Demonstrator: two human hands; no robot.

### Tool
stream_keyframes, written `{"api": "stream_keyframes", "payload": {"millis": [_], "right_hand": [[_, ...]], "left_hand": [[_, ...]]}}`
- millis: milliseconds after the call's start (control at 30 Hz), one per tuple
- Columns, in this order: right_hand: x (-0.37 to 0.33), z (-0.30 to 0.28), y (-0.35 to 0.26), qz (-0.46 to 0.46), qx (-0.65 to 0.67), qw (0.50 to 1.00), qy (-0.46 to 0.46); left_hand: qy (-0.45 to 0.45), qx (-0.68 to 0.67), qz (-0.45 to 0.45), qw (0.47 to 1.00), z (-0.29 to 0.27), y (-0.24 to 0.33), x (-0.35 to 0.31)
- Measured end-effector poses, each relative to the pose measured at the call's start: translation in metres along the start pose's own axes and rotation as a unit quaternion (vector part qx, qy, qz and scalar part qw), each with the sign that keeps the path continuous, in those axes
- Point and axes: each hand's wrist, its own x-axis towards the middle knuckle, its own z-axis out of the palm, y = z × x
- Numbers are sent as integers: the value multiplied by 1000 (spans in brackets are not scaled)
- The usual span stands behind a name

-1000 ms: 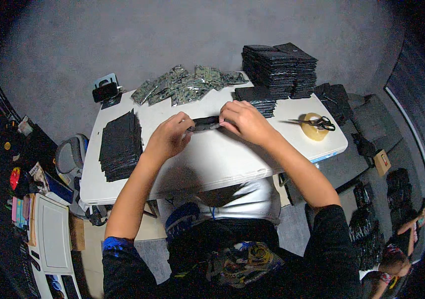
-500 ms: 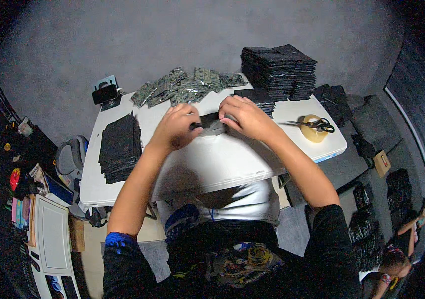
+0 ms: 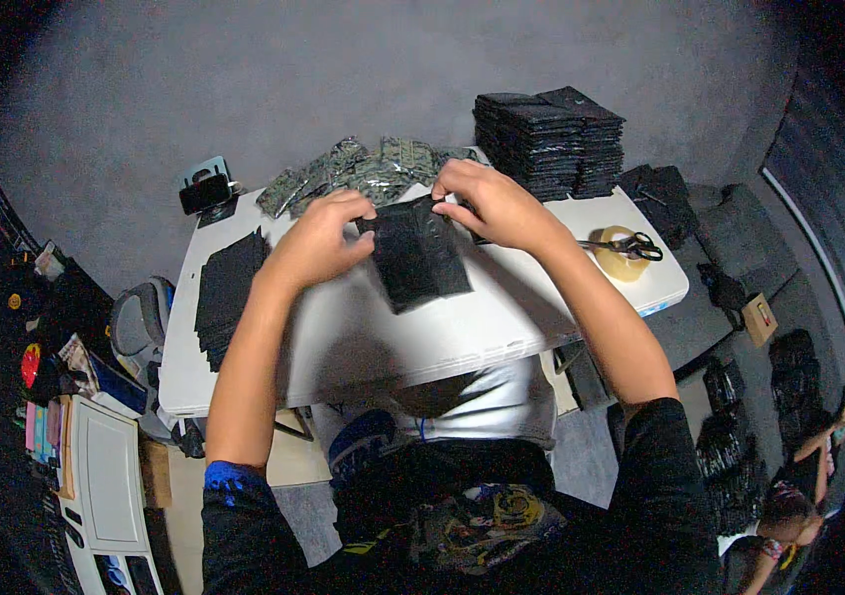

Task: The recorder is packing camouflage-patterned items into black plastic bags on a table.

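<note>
A black plastic pouch (image 3: 420, 260) hangs between my two hands above the middle of the white table (image 3: 363, 342). My left hand (image 3: 328, 238) pinches its upper left corner, thumb and fingers closed together. At the upper right corner, my right hand (image 3: 487, 203) grips it the same way. Left of my left forearm lies a fanned pile of flat black sheets (image 3: 229, 293). Just beyond the hands are several clear-wrapped packets with a green camouflage pattern (image 3: 383, 164).
A tall stack of folded black bags (image 3: 551, 144) stands at the far right. Scissors (image 3: 640, 246) rest on a roll of tape (image 3: 618, 263) near the right edge. A phone on a stand (image 3: 206, 191) is at the far left corner. Another person (image 3: 789, 516) is at lower right.
Both hands have risen slightly toward the far side. The black pouch, earlier bunched between them, now hangs open and flat, facing me.
</note>
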Motion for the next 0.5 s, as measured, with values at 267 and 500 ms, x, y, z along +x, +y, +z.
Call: {"api": "stream_keyframes", "payload": {"millis": [267, 500], "right_hand": [[7, -12, -8, 18, 57, 998, -2], [7, 7, -6, 9, 73, 995, 61]], "left_hand": [[-10, -43, 19, 999, -17, 14, 4], [56, -192, -103, 974, -24, 27, 8]]}}
